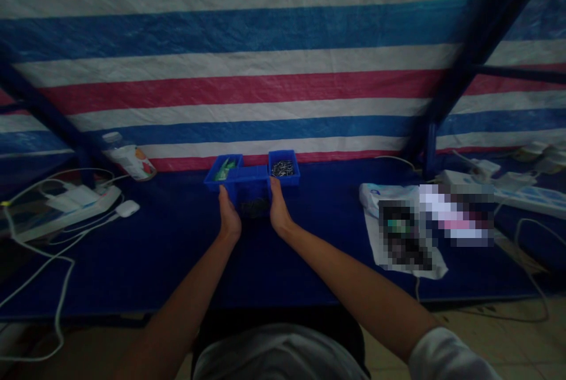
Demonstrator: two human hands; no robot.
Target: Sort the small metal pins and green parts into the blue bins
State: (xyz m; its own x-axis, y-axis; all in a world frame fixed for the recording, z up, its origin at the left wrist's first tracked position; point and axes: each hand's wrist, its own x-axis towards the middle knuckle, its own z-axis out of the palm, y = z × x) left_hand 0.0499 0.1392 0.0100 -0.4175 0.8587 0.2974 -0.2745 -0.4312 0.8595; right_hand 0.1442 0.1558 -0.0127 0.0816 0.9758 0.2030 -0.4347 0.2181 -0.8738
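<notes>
Between my two hands is a blue bin [253,191] with small dark pieces in it. My left hand [229,215] is against its left side and my right hand [279,208] against its right side. Behind on the left stands a blue bin [213,175] with green and white items inside. Another blue bin [298,172], holding small shiny metal pieces, stands behind on the right, close to my right fingertips. The dim light leaves the contents of the middle bin unclear.
The blue table [177,274] carries a power strip [66,215] with white cables and a bottle [132,159] at the left. A white plastic package [374,233] and another power strip [535,197] lie at the right. Striped sheeting [265,91] hangs behind.
</notes>
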